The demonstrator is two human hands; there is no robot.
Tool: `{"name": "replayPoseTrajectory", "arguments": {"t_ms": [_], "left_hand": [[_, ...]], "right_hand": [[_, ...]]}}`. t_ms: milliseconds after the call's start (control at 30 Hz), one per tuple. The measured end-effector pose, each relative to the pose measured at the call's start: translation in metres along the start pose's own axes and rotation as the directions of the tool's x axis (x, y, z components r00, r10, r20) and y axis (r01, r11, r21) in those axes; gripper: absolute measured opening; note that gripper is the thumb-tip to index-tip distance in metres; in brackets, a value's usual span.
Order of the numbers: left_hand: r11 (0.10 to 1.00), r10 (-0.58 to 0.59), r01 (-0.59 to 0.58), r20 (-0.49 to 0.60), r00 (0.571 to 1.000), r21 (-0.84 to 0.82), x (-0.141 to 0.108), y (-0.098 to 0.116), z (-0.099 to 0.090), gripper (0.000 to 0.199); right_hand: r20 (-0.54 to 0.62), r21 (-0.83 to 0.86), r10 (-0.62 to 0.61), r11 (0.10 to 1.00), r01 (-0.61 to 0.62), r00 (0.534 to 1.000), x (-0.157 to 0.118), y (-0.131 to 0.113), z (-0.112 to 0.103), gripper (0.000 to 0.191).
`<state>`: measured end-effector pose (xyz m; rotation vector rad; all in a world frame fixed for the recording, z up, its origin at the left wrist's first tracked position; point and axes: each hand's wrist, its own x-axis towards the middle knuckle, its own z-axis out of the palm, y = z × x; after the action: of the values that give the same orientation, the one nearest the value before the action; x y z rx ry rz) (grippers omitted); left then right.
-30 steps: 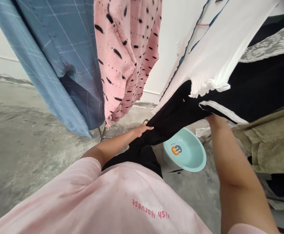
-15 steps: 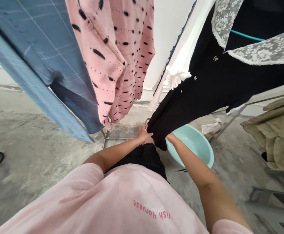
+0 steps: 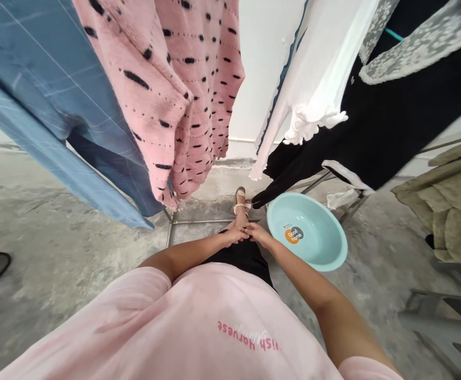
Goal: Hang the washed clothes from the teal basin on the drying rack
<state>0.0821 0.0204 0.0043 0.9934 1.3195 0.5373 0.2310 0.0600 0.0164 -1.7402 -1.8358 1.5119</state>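
My left hand (image 3: 236, 235) and my right hand (image 3: 259, 234) meet low in front of my body, fingertips close together or touching. Their fingers look loosely extended, and no item shows in them. Just beyond hangs the black garment (image 3: 389, 121), its thin dark sleeve end near my sandalled foot (image 3: 240, 203), clear of both hands. The white ruffled garment (image 3: 321, 89) hangs in front of it. To the left are the pink garment with black marks (image 3: 199, 105) and blue checked clothing (image 3: 56, 79).
A pale green basin (image 3: 325, 259) stands on the floor right of my right hand. Metal rack bars (image 3: 199, 221) run low ahead. Olive clothing (image 3: 452, 206) hangs at the right, above a grey stool (image 3: 444, 327). A dark curved frame (image 3: 5, 261) lies at the left edge.
Both hands have let go of the black garment and come together nearer my body. Its lower part has swung up and to the right, uncovering the basin and my foot.
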Motion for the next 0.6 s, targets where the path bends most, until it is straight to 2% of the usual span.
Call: {"name": "replayPoseTrajectory", "arguments": {"t_ms": [100,233,400,600], "left_hand": [[0.980,-0.163,0.167,0.045,0.986,-0.106,-0.012,-0.027,-0.003,0.014],[0.939,-0.207,0.205,0.022,0.978,-0.277,-0.015,-0.052,-0.017,0.012],[0.903,-0.190,0.159,-0.040,0.981,-0.399,-0.008,-0.060,-0.038,0.010],[0.890,-0.172,0.134,-0.047,0.984,-0.437,-0.014,-0.059,-0.039,0.014]], "right_hand": [[0.030,-0.160,-0.062,0.985,0.066,0.998,-0.010,0.018,0.034,0.027],[0.005,-0.339,-0.164,0.928,0.156,0.986,-0.021,0.038,0.062,0.020],[-0.016,-0.409,-0.235,0.888,0.208,0.972,-0.021,0.056,0.056,0.027],[-0.031,-0.443,-0.267,0.868,0.226,0.963,-0.023,0.065,0.051,0.028]]}}
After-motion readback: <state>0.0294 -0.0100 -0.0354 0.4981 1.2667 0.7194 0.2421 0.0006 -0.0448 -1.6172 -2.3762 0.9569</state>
